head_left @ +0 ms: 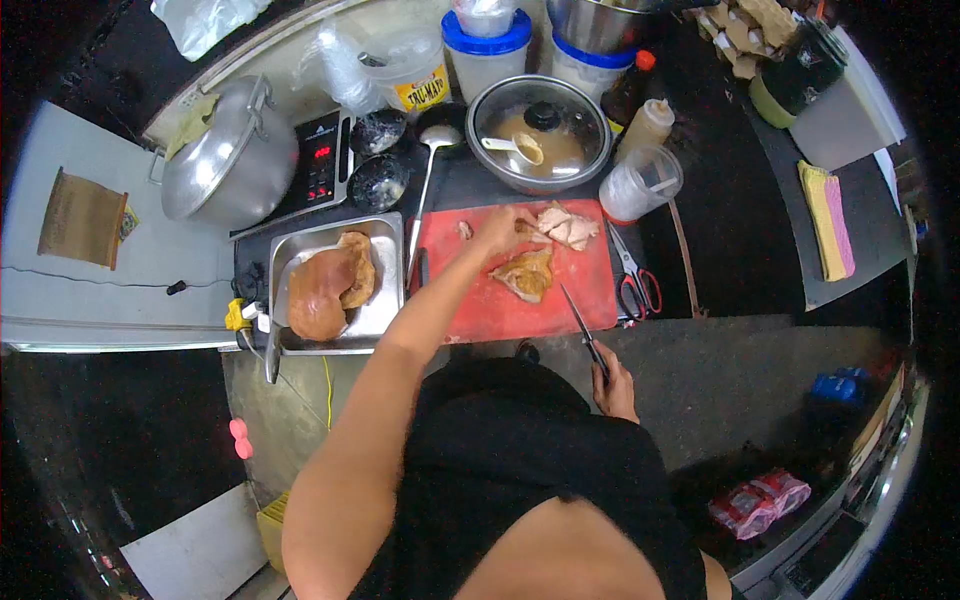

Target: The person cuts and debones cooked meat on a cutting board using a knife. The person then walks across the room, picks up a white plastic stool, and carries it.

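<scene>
Two hands busy: left hand (pixel 506 230) at upper centre, by the pale meat (pixel 569 229) on the red board (pixel 470 318), pinching or not I can't tell; right of centre, right hand (pixel 616 386) grips the knife (pixel 579 317), tip best kept clear.

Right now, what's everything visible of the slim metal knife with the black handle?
The slim, black-handled metal knife is held by its handle in the right hand. Its narrow blade tapers to a point aimed up-left in the image, over the right part of the red rectangular cutting board. Contact with the board can't be told; the hand hides part of the handle.
</scene>
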The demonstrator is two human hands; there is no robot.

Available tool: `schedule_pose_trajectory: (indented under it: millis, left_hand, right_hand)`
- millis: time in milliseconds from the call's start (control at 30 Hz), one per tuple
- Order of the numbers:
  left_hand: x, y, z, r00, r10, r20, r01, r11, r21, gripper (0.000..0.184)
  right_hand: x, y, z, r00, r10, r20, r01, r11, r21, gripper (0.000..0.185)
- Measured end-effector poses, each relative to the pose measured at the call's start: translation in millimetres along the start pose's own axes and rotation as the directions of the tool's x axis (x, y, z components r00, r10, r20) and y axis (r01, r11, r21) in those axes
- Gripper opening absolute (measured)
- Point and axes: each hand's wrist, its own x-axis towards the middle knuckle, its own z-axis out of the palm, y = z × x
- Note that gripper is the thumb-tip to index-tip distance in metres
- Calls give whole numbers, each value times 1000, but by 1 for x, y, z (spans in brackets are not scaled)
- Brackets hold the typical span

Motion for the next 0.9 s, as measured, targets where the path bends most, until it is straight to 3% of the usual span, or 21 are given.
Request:
schedule_pose_trajectory:
  millis: [100, 200, 400, 600, 700, 800, 900]
  left_hand:
    - [0, 13, -11, 986, -28, -164, 52, 988, 146, 22]
    - [-19, 5, -19, 976, 66, -205, -9, 963, 270, 22]
    - [-86, -2, -17, 938, -314, -150, 335, 931, 146, 22]
    - [-114, -3, 1, 914, -339, -221, 331, 941, -73, 23]
    - [-104, 2, 4, 889, -360, -285, 364, 930, -37, 22]
    - [-75, 21, 1, 941, -117, -318, 224, 920, 323, 24]
    - [-36, 16, 13, 920, 220, -324, -26, 860, 509, 25]
  right_hand:
    - [1, 0, 3, 999, -38, -22, 38, 999, 24, 43]
    - [4, 3, 7, 998, -56, 1, 56, 998, 35, 42]
    - [19, 1, 8, 997, -37, 70, 37, 999, 1, 41]
    - [24, 3, 3, 993, -30, 115, 35, 999, -40, 42]
    - [21, 9, 4, 991, -28, 133, 36, 998, -59, 42]
    - [22, -1, 1, 988, 33, 153, -24, 998, -58, 41]
    - [21, 2, 8, 988, 95, 123, -87, 994, -68, 41]
